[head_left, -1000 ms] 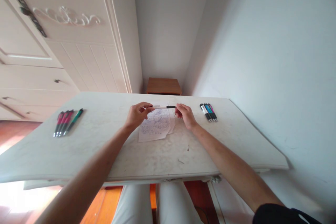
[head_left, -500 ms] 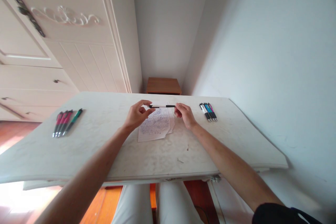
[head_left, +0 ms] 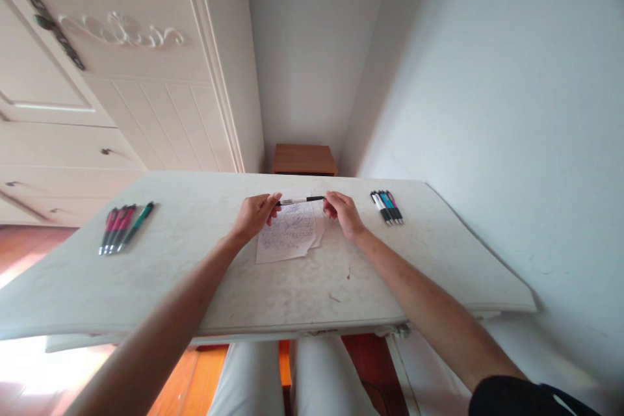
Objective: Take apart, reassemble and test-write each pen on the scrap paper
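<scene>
A black and white pen (head_left: 301, 200) is held level between both hands, just above a scribbled sheet of paper (head_left: 288, 235) on the white table (head_left: 195, 273). My left hand (head_left: 256, 215) pinches the pen's left end with thumb and fingers closed. My right hand (head_left: 342, 212) grips the right end, fingers curled. Both forearms reach in from the near edge.
Several pink, red and green pens (head_left: 123, 225) lie in a row at the table's left. Several white, blue and purple pens (head_left: 387, 207) lie at the right. A wooden stand (head_left: 303, 159) sits behind the table, a cream wardrobe (head_left: 97, 78) at left, a wall at right.
My left hand's fingers have closed back onto the pen's left end after loosening half a second ago. The pen's left end has dipped slightly. My right hand has barely moved.
</scene>
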A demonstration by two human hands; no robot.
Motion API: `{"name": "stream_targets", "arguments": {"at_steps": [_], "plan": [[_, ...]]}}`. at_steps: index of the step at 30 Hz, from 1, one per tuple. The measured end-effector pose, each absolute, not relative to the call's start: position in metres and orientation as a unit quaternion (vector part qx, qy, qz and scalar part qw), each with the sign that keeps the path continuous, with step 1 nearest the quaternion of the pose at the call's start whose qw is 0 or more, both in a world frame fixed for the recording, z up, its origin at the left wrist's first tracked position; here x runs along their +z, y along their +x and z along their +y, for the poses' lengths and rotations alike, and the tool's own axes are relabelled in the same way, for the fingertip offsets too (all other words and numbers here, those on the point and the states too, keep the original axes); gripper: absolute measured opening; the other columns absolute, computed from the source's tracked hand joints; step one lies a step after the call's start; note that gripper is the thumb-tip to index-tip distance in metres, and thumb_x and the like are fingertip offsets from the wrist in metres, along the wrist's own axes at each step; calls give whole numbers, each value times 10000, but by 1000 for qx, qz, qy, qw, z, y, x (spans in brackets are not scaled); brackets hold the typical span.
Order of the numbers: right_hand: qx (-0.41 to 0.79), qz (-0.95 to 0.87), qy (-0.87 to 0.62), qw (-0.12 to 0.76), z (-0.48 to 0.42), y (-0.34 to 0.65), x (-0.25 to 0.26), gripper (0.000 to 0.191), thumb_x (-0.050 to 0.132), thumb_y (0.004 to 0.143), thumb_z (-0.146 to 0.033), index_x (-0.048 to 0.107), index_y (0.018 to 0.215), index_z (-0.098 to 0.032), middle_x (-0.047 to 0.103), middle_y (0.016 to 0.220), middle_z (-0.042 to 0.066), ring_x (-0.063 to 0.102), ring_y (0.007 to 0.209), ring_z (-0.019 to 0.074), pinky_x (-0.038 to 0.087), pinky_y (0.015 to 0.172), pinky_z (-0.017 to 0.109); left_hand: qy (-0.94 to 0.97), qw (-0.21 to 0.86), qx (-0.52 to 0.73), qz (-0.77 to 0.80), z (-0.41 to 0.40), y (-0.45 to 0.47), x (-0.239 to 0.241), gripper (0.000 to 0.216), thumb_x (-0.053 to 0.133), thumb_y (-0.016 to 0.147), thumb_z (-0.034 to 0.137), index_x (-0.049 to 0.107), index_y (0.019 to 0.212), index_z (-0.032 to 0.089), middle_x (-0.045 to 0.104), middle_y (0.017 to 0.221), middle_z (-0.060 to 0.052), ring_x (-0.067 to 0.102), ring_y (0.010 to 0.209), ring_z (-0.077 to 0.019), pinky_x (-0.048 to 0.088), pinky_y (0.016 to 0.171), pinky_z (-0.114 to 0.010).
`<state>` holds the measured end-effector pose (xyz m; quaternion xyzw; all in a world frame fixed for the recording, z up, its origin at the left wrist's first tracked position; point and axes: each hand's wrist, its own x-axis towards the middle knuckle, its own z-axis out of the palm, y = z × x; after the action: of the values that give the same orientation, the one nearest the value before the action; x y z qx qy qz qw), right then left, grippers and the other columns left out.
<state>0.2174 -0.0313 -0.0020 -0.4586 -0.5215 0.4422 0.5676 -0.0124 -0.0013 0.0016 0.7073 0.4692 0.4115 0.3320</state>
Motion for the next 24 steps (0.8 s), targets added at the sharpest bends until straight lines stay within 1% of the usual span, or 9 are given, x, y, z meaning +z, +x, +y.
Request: {"name": "stream_targets", "arguments": {"at_steps": [4,7,10,13,15,18,20,24], "plan": [[419,-541,-458,567,-30,221,-1,413,565,825,-548,550,627,-186,513,509,-26,424,465,95,314,472,230,699,321,423,478,0,-14,5,556,447,873,613,606,611,149,586,494,-12,516,399,-99,375,422,-199],[343,-591,-477,552,-27,229,0,398,497,887,-511,566,662,-189,566,554,-10,468,495,109,370,510,239,700,285,436,488,2,-18,7,495,461,886,544,575,593,163,540,433,12,504,390,-97,366,437,-196],[225,-659,-514,501,-23,241,-1,314,492,912,-411,633,746,-185,660,676,20,562,583,134,436,599,259,694,268,451,493,5,-20,6,396,517,865,476,575,623,168,525,429,35,495,375,-93,359,432,-196],[125,-700,-541,450,-19,253,-4,171,561,869,-270,711,891,-192,734,882,48,649,751,172,481,749,293,687,266,463,492,8,-21,4,338,541,855,426,595,648,165,558,477,33,504,376,-86,378,437,-199],[85,-712,-556,421,-16,259,-7,188,572,851,-196,732,950,-203,741,983,60,666,839,191,488,824,314,686,265,469,490,9,-21,3,319,541,858,402,607,661,161,592,527,21,512,379,-80,391,440,-200],[47,-729,-576,367,-14,265,-10,246,548,865,-141,740,1001,-212,728,1028,73,655,952,208,477,893,328,679,265,481,486,10,-21,2,283,548,858,382,625,705,157,635,609,4,524,388,-76,401,434,-198],[34,-740,-591,320,-13,266,-11,266,529,885,-130,738,1032,-204,712,1031,87,641,984,210,469,904,323,674,266,490,484,10,-21,2,265,552,858,381,632,741,156,644,642,0,530,394,-76,402,427,-197],[11,-754,-615,230,-13,267,-14,301,503,902,-101,734,1069,-197,676,1005,105,616,983,210,455,884,303,668,273,501,477,9,-20,3,235,552,861,362,635,791,155,638,664,4,542,403,-73,404,426,-190]]}}
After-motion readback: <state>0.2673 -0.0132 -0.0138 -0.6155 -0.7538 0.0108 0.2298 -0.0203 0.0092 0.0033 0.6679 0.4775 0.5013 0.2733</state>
